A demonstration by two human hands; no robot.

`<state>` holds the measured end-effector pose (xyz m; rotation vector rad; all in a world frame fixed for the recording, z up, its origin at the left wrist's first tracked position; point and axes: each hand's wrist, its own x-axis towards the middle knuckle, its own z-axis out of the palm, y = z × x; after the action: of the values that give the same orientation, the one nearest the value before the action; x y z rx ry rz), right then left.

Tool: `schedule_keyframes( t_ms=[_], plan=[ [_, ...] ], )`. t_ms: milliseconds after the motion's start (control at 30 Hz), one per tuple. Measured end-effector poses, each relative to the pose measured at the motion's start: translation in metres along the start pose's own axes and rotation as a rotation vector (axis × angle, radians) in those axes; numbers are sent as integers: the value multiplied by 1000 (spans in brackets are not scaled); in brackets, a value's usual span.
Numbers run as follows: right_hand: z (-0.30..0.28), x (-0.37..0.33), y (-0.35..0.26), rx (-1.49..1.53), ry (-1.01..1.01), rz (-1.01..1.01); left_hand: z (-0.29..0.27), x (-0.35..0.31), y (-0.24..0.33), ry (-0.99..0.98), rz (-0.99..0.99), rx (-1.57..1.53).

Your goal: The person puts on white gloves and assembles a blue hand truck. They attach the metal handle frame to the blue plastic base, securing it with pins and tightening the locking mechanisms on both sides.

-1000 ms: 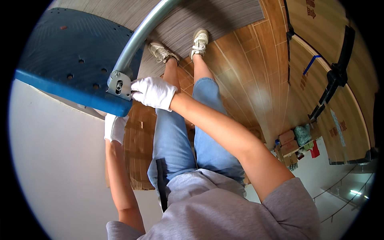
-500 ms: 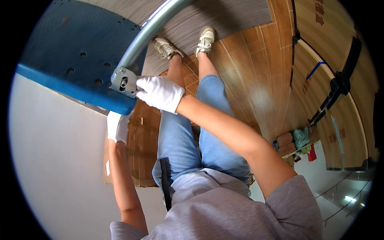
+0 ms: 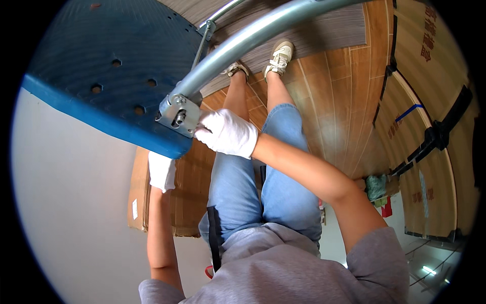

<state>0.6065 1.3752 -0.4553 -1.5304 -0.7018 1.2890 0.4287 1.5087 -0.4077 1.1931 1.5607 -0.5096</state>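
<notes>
A blue panel [image 3: 109, 43] with round holes and a thick front edge fills the upper left. At its near right corner sits a silver metal bracket [image 3: 180, 114] with a bolt, joined to a curved steel tube [image 3: 243, 43]. My right hand [image 3: 228, 133], in a white glove, is closed at the bracket's right side, its fingertips partly hidden against the metal. My left hand [image 3: 162, 171], also gloved in white, reaches up under the panel's front edge near the same corner. The panel hides its fingers.
Against the pale wall [image 3: 76, 167] on the left stands a brown cardboard box [image 3: 186, 202]. Large cartons with black corner guards [image 3: 435, 137] line the right side. Wood-look flooring [image 3: 324, 101] and a grey mat [image 3: 324, 33] lie below, with my shoes [image 3: 279, 58] on them.
The panel, tube and bracket have shifted right and down in view, along with both hands. Another tube and a thin brace now show at the panel's far end. My hands keep their places.
</notes>
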Motion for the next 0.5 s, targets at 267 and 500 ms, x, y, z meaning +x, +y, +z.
schedule_keyframes(
  t_ms=[267,500],
  plan=[
    [-9,-2,-29,65,-50,343,5,-8,11,-69,95,58],
    [-45,-17,-116,-430,-85,392,-1,0,20,-15,-55,-296]
  ],
)
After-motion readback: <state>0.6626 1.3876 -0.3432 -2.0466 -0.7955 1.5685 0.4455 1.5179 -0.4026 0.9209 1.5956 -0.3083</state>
